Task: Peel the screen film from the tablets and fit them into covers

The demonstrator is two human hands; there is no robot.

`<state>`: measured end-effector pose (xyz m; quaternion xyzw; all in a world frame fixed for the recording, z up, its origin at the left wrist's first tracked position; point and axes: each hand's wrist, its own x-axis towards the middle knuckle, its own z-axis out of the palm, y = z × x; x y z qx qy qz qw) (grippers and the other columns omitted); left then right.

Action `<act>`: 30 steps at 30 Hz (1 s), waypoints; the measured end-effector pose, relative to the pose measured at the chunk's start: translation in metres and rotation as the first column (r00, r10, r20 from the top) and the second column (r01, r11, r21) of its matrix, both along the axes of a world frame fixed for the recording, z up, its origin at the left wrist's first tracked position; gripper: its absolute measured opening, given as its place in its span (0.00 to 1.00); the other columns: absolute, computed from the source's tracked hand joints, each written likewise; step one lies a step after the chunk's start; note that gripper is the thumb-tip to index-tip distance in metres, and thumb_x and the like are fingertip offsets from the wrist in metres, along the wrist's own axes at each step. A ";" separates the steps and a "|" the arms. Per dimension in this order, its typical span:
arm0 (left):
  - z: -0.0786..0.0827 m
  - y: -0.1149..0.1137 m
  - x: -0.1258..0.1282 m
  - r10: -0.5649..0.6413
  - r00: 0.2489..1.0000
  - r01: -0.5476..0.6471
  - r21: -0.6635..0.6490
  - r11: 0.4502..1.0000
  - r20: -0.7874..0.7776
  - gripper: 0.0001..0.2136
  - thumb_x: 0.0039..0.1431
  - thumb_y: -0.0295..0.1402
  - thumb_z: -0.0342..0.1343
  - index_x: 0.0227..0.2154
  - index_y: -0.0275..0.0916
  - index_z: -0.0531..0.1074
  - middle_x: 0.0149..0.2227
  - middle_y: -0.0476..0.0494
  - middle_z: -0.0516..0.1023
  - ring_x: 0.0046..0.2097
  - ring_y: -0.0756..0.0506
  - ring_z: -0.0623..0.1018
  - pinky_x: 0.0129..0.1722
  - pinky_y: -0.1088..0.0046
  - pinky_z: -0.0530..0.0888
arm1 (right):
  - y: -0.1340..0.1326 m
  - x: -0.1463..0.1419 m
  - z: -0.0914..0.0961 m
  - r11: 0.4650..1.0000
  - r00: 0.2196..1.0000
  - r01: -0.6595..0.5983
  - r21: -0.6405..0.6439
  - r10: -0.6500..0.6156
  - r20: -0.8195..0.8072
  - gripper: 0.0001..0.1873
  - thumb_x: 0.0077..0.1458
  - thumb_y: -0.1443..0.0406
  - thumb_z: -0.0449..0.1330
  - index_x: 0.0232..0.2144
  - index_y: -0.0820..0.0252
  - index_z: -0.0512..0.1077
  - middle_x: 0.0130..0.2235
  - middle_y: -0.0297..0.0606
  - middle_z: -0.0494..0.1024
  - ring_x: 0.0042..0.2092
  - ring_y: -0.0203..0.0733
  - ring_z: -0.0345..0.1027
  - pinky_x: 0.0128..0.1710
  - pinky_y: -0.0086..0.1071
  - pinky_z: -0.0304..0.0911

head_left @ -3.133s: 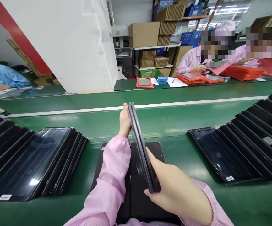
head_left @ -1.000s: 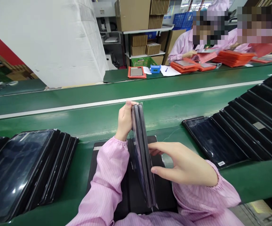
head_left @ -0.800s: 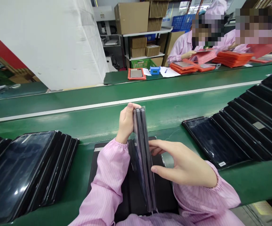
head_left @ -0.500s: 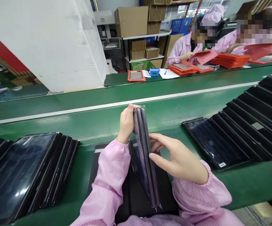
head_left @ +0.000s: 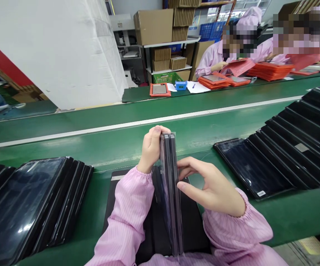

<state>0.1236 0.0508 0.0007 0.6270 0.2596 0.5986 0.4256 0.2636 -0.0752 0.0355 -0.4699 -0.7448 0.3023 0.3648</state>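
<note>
Two dark tablets (head_left: pixel 172 192) stand on edge, pressed together, over a black mat (head_left: pixel 151 225) in front of me. My left hand (head_left: pixel 151 149) grips their far top corner, fingers curled over the edge. My right hand (head_left: pixel 210 186) rests against the right face of the pair, fingers spread and the thumb touching the side. A clear film shows on the left tablet's face.
Overlapping rows of black tablets lie on the green bench at left (head_left: pixel 29 203) and right (head_left: pixel 282 151). A green conveyor with a white stripe (head_left: pixel 138 123) runs beyond. Across it, two people in pink handle orange cases (head_left: pixel 269 70). Cardboard boxes fill shelves (head_left: pixel 162 40).
My right hand has shifted from gripping the near lower end of the tablets to resting on their right face. The pair now stands more upright and a little lower.
</note>
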 end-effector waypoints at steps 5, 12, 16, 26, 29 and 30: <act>0.000 0.000 0.000 -0.025 1.000 0.024 0.016 1.000 0.002 0.26 0.67 0.52 0.42 0.24 0.40 0.73 0.27 0.46 0.74 0.30 0.48 0.72 0.36 0.70 0.68 | -0.001 0.000 -0.002 1.000 1.000 -0.006 -0.005 0.006 0.006 0.13 0.56 0.65 0.60 0.44 0.62 0.69 0.38 0.38 0.80 0.36 0.39 0.75 0.39 0.35 0.71; 0.001 -0.003 -0.001 -0.033 0.998 0.035 0.050 0.998 -0.045 0.25 0.68 0.50 0.39 0.24 0.41 0.72 0.27 0.46 0.75 0.32 0.47 0.72 0.39 0.68 0.68 | -0.002 0.002 -0.002 0.999 0.999 -0.032 -0.016 0.032 -0.007 0.14 0.55 0.65 0.61 0.44 0.61 0.69 0.39 0.39 0.79 0.37 0.39 0.75 0.40 0.35 0.71; 0.001 -0.005 0.000 -0.005 0.996 0.010 0.059 0.998 -0.086 0.26 0.68 0.51 0.38 0.24 0.41 0.72 0.29 0.44 0.76 0.35 0.45 0.73 0.41 0.67 0.69 | -0.002 0.002 -0.002 0.999 0.999 -0.039 -0.017 0.039 -0.006 0.13 0.54 0.65 0.62 0.42 0.60 0.68 0.39 0.39 0.79 0.37 0.40 0.75 0.39 0.35 0.71; -0.013 0.011 0.004 0.108 0.986 -0.109 0.005 0.994 -0.129 0.27 0.66 0.54 0.38 0.28 0.40 0.73 0.32 0.42 0.78 0.38 0.45 0.77 0.38 0.69 0.72 | 0.004 0.002 -0.005 1.000 0.999 0.022 0.021 -0.023 0.026 0.11 0.59 0.67 0.54 0.45 0.59 0.67 0.39 0.38 0.78 0.36 0.38 0.76 0.40 0.33 0.70; -0.014 0.011 0.003 0.106 0.987 -0.106 0.008 0.994 -0.121 0.27 0.66 0.54 0.38 0.29 0.40 0.74 0.32 0.42 0.78 0.37 0.45 0.77 0.38 0.68 0.72 | 0.004 0.003 -0.005 1.000 1.000 0.018 0.020 -0.018 0.022 0.11 0.59 0.67 0.54 0.45 0.59 0.67 0.40 0.38 0.78 0.37 0.38 0.76 0.40 0.32 0.70; -0.014 0.010 0.003 0.108 0.987 -0.108 0.007 0.994 -0.119 0.27 0.66 0.54 0.38 0.29 0.40 0.74 0.32 0.42 0.78 0.37 0.45 0.77 0.38 0.68 0.72 | 0.003 0.003 -0.005 1.000 1.000 0.013 0.020 -0.014 0.018 0.11 0.59 0.68 0.54 0.45 0.59 0.67 0.39 0.38 0.78 0.37 0.38 0.75 0.40 0.32 0.70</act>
